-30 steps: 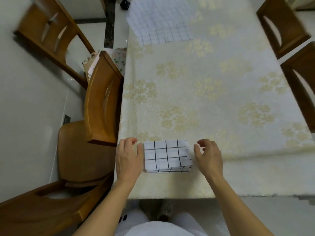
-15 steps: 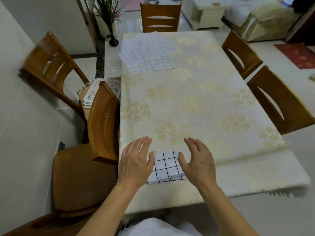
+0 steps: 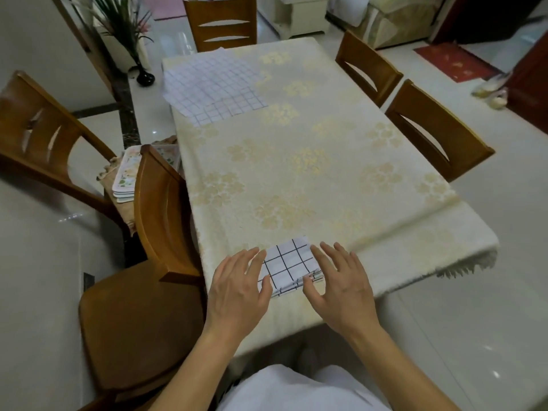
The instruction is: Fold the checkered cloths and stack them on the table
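Cream-clothed counter [image 3: 296, 173]: left hand [image 3: 237, 292] and right hand [image 3: 341, 289], fingers spread, flank folded stack [image 3: 289, 265], seemingly squaring it; unfolded cloths [image 3: 210, 84] await.

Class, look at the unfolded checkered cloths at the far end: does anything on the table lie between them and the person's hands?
Nothing visible does. Between the unfolded checkered cloths and the left hand and right hand lies only bare floral tablecloth; the folded checkered stack sits between the hands.

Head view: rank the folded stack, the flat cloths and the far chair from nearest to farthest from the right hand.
From the right hand:
1. Folded stack, just left of it, under the fingertips.
2. Flat cloths, far left corner of the table.
3. Far chair, beyond the table's far end.
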`<state>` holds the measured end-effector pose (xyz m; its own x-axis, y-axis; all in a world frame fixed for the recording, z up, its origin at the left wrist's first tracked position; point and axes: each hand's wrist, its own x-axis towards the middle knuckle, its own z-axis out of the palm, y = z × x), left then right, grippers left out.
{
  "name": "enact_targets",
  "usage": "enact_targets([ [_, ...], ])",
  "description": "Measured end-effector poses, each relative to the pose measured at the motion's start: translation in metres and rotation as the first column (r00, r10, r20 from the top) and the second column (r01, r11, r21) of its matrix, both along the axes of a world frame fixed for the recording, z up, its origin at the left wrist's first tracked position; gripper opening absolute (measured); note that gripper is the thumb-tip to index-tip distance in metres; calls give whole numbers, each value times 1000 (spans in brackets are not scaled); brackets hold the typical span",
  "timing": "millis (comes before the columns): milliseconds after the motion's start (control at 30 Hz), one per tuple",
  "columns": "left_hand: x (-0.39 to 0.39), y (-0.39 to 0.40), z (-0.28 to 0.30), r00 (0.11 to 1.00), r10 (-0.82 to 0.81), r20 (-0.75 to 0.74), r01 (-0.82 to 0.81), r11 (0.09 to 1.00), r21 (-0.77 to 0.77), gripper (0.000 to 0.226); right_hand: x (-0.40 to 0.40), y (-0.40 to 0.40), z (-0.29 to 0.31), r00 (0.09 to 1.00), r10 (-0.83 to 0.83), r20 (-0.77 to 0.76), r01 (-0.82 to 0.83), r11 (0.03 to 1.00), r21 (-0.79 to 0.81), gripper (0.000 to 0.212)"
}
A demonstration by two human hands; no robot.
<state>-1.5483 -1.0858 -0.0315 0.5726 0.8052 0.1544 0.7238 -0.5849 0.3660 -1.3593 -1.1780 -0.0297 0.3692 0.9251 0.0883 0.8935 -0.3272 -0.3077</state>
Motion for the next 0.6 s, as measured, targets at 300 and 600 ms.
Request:
enact_targets([
  [300, -5, -16, -7, 977, -211, -26, 211, 978, 5, 47, -16, -50, -8, 983, -183, 0, 183, 983, 1, 62],
  [600, 42, -52, -10, 898, -434, -68, 436, 900, 13, 49, -5, -134, -8, 899, -437, -12, 436, 899, -38, 64],
])
